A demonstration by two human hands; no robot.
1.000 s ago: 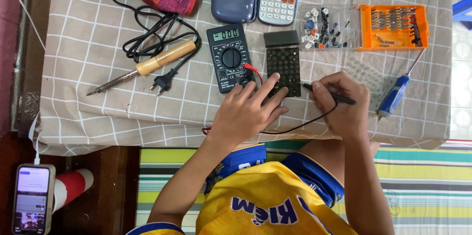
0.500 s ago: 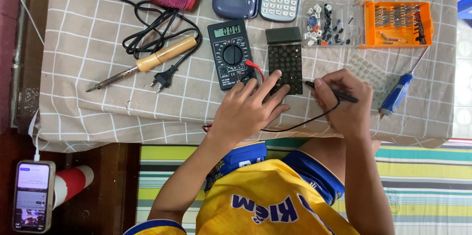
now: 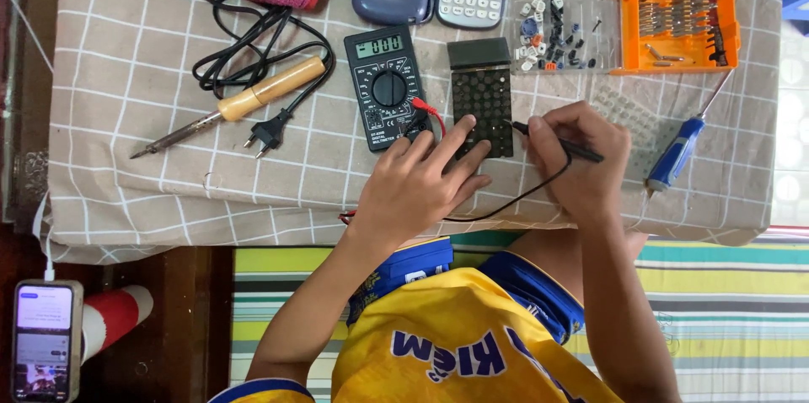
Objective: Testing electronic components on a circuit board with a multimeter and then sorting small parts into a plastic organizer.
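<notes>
You look down on a worktop (image 3: 126, 184) covered by a beige cloth (image 3: 109, 49) with a white grid, its front hem hanging over the edge in soft folds. At the left the dark wooden frame (image 3: 25, 99) of the worktop shows past the cloth. Below it lies a dark brown floor (image 3: 185, 319), and beside that a mat (image 3: 725, 302) striped in green, yellow, grey, white and red stretches to your right. Even daylight falls on everything, and the far right edge (image 3: 792, 116) glares pale and washed out.
</notes>
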